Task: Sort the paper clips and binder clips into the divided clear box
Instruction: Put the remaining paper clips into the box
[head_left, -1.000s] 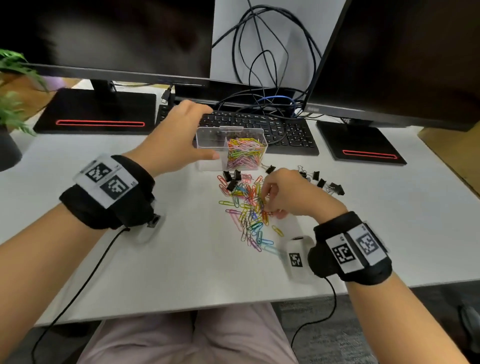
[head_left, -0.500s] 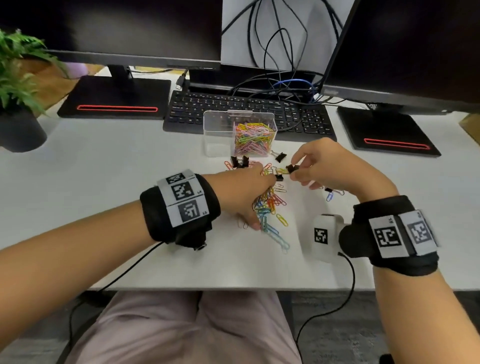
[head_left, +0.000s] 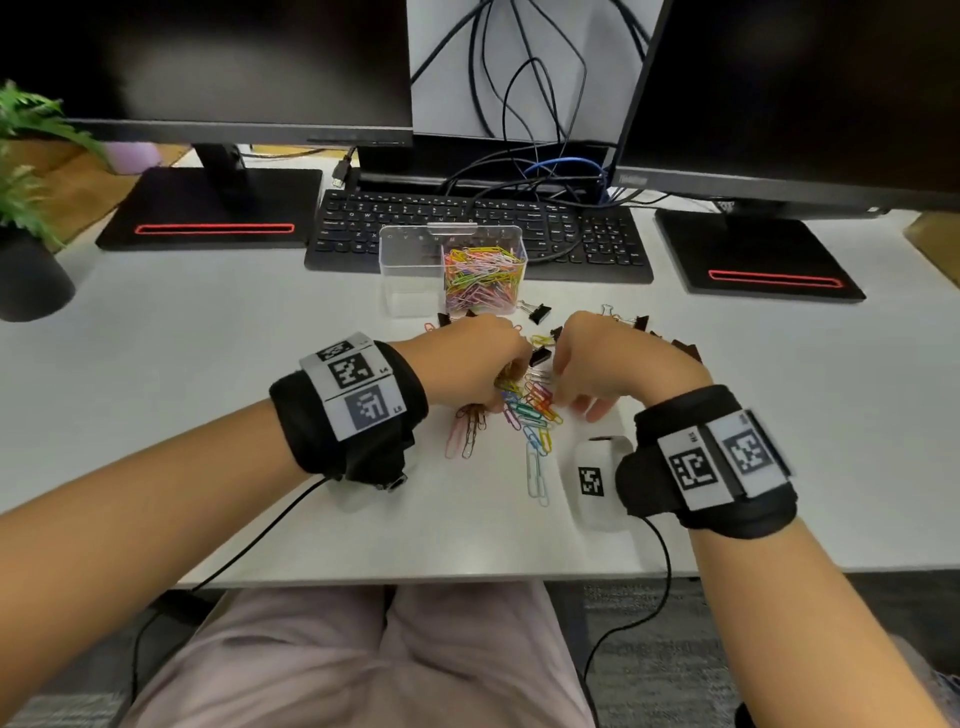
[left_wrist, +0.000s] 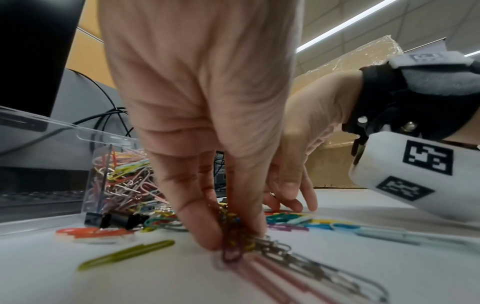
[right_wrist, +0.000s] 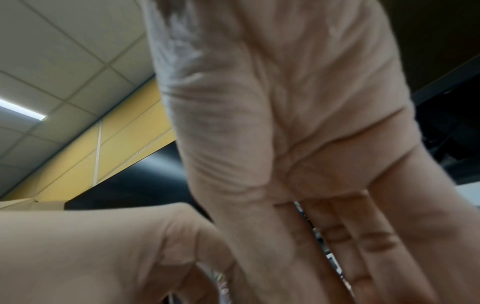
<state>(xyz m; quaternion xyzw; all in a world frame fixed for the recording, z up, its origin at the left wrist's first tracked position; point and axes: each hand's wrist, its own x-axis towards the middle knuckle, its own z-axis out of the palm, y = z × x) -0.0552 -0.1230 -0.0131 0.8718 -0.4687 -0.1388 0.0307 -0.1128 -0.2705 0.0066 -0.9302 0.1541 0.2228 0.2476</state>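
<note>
The clear divided box (head_left: 410, 260) stands in front of the keyboard; its right half is full of coloured paper clips (head_left: 483, 278) and its left half looks bare. A loose pile of paper clips (head_left: 530, 410) lies on the desk, with black binder clips (head_left: 540, 313) scattered behind it. My left hand (head_left: 467, 358) is down on the pile; in the left wrist view its fingers (left_wrist: 197, 226) pinch a bunch of paper clips (left_wrist: 233, 242). My right hand (head_left: 587, 374) is beside it, its straight fingers (left_wrist: 288, 185) touching the clips. The right wrist view is blurred.
A black keyboard (head_left: 571, 239) and two monitor stands (head_left: 208, 208) sit behind the box, with cables hanging at the back. A potted plant (head_left: 26, 249) stands at the far left. More binder clips (head_left: 680, 345) lie right of my right hand.
My left hand left the box and came down onto the pile, closing on a bunch of clips. My right hand went out to the binder clips, then returned to the pile.
</note>
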